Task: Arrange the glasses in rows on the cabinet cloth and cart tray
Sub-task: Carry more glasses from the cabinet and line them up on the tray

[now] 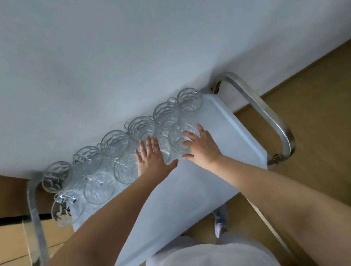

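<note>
The tray (226, 149) sits on a cart with metal handles (272, 118) at both ends, its far long edge against a white cloth (119, 63) that fills the upper view. The glasses (115, 143) stand in two rows along that far edge, from the left end to near the right end; the back row touches or nearly touches the cloth.

The left hand (151, 159) lies flat, fingers (149, 144) spread open and laid against a front-row glass, gripping nothing. The right hand (199, 145) is likewise open, its fingers resting on the rightmost front-row glass (178, 139); whether they close around it cannot be told.

The near half of the tray is bare, from the front row to the near rim, and so is the right end beside the handle. Wooden floor (318, 96) shows past the cart on the right.
</note>
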Demonstrator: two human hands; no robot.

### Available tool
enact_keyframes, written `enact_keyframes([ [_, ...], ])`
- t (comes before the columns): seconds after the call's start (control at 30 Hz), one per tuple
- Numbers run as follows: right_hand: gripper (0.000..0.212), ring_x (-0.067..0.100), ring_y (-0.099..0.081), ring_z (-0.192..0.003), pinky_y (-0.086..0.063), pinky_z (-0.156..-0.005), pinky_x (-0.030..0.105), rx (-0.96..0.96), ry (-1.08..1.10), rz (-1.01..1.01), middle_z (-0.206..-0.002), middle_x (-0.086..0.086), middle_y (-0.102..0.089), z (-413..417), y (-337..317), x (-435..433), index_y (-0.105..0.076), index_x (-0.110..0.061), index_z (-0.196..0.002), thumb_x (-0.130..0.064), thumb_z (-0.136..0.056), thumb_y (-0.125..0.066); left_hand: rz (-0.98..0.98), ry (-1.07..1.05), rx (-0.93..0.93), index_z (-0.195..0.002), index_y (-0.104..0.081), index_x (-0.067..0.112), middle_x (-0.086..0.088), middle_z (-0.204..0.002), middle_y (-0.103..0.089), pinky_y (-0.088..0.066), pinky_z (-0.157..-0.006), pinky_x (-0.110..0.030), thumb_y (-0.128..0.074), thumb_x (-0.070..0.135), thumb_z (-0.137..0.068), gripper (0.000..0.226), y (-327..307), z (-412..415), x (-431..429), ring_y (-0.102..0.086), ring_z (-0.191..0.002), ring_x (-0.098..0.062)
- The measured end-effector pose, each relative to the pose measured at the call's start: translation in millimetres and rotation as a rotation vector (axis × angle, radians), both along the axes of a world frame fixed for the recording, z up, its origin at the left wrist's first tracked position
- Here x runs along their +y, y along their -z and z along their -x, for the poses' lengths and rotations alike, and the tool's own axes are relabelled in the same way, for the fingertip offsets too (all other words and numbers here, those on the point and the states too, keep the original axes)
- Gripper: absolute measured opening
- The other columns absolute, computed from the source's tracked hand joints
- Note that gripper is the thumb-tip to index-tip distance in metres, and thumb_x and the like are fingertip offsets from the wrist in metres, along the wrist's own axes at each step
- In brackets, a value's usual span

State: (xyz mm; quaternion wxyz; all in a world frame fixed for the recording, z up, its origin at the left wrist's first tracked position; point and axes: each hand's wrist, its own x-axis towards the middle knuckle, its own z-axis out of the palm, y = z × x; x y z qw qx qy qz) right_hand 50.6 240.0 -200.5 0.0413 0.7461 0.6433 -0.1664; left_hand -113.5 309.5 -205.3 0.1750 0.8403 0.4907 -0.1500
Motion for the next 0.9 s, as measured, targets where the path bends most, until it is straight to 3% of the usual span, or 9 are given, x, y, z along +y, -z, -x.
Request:
enact_keyframes([
  [0.1,0.050,0.041,-0.019,-0.142,-0.026,-0.110,0.057,0.020,0.039,-0.167,-0.152,0.006,-0.033,-14,-13,-29,-0.055,-0.017,-0.131,-0.045,-0.090,-0.057,-0.137,0.208,-0.049,-0.151,-0.015,0.014,-0.015,-0.158,-0.011,-0.006,-0.116,-0.054,-0.034,0.067,-0.085,0.086,-22,-1,14,-0.012,-0.144,-0.039],
  [0.17,0.044,0.043,-0.035,-0.135,-0.035,-0.102,0.061,-0.027,0.081,-0.242,-0.143,0.010,-0.046,-36,-22,-52,-0.062,-0.015,-0.121,-0.041,-0.086,-0.064,-0.214,0.399,-0.075,-0.139,-0.043,0.010,-0.020,-0.146,-0.038,-0.025,-0.109,-0.063,-0.030,0.064,-0.081,0.081,-34,-17,26,-0.038,-0.131,-0.045],
  [0.23,0.040,0.041,-0.038,-0.133,-0.039,-0.099,0.062,-0.046,0.226,-0.253,-0.141,0.011,-0.049,-69,-32,-80,-0.063,-0.015,-0.119,-0.037,-0.086,-0.065,-0.244,0.489,-0.084,-0.129,-0.055,0.008,-0.022,-0.139,-0.046,-0.030,-0.103,-0.066,-0.031,0.061,-0.080,0.076,-49,-49,31,-0.046,-0.123,-0.047],
  [0.4,0.050,0.032,-0.003,-0.146,-0.012,-0.117,0.053,-0.078,0.648,-0.189,-0.158,0.002,-0.013,-164,-56,-170,-0.034,-0.025,-0.144,-0.041,-0.097,-0.043,-0.323,0.640,-0.143,-0.140,-0.042,0.012,-0.018,-0.152,-0.029,-0.012,-0.112,-0.060,-0.048,0.048,-0.089,0.062,-83,-160,-21,-0.026,-0.138,-0.042],
  [0.5,0.054,0.034,0.001,-0.146,-0.010,-0.116,0.055,-0.068,0.812,-0.167,-0.159,0.002,-0.006,-212,-73,-235,-0.031,-0.027,-0.145,-0.041,-0.095,-0.046,-0.327,0.768,-0.175,-0.146,-0.030,0.019,-0.011,-0.157,-0.015,-0.003,-0.116,-0.055,-0.052,0.042,-0.090,0.063,-89,-236,-86,-0.012,-0.144,-0.035],
  [0.63,0.053,0.036,0.002,-0.146,-0.011,-0.116,0.057,-0.116,0.894,-0.144,-0.159,0.002,-0.003,-266,-104,-332,-0.033,-0.025,-0.144,-0.037,-0.096,-0.048,-0.313,0.979,-0.199,-0.145,-0.026,0.019,-0.009,-0.157,-0.011,-0.003,-0.117,-0.054,-0.052,0.038,-0.089,0.064,-98,-345,-203,-0.009,-0.144,-0.034],
  [0.8,0.054,0.038,0.005,-0.145,-0.008,-0.115,0.059,-0.157,1.061,-0.042,-0.160,0.004,0.003,-327,-129,-472,-0.037,-0.020,-0.142,-0.004,-0.091,-0.047,-0.299,1.253,-0.223,-0.142,-0.031,0.016,-0.011,-0.156,-0.011,-0.008,-0.117,-0.053,-0.047,0.036,-0.093,0.056,-107,-456,-366,-0.013,-0.143,-0.034],
  [0.9,0.061,0.040,0.004,-0.145,-0.009,-0.116,0.059,-0.177,1.217,-0.035,-0.159,0.004,0.002,-354,-125,-555,-0.036,-0.022,-0.142,0.001,-0.088,-0.050,-0.257,1.392,-0.274,-0.144,-0.029,0.019,-0.011,-0.156,-0.015,-0.009,-0.117,-0.054,-0.048,0.035,-0.091,0.058,-107,-497,-453,-0.017,-0.142,-0.034],
])
